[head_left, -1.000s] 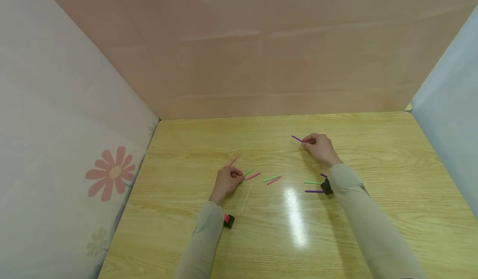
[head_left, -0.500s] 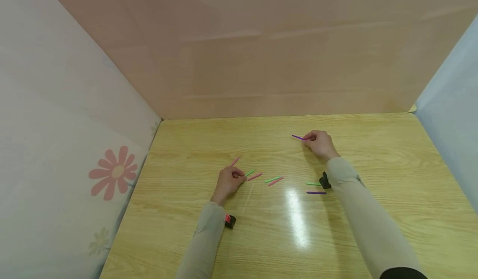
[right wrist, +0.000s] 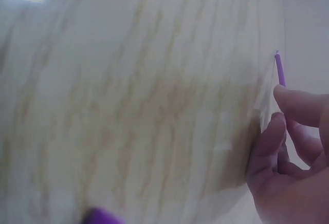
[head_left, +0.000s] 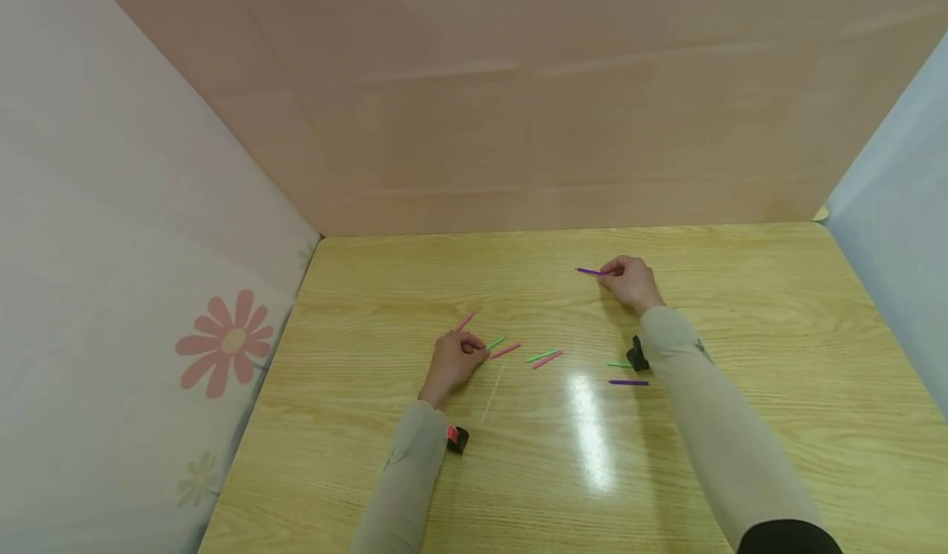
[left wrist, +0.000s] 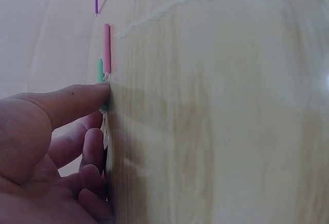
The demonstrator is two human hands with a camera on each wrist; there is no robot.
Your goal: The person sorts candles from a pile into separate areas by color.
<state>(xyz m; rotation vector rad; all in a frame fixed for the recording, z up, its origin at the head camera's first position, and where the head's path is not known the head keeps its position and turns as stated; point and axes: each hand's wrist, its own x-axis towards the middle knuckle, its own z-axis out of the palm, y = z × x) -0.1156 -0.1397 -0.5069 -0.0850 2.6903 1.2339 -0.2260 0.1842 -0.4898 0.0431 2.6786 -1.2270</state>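
Note:
Low over the table, the left hand (head_left: 452, 365) (left wrist: 56, 147) pinches the near end of a thin pink candle (head_left: 507, 351) (left wrist: 107, 49) between thumb and forefinger, its other fingers curled. Just behind those fingertips lies a green candle (head_left: 497, 342) (left wrist: 101, 70), partly hidden by the thumb in the left wrist view. Farther back and to the right, the right hand (head_left: 631, 282) (right wrist: 293, 152) grips one end of a purple candle (head_left: 589, 272) (right wrist: 280, 70), whose free end points left.
Another pink candle (head_left: 466, 321) lies beyond the left hand. Between the hands, a green candle (head_left: 541, 356) and a pink one (head_left: 548, 360) lie together. A green candle (head_left: 618, 365) and a purple one (head_left: 629, 383) lie nearer the right sleeve. A tan panel (head_left: 518, 126) stands behind the table.
The right hand has shifted slightly back and left, and its purple candle has turned closer to level in the head view. The left hand has stayed nearly still.

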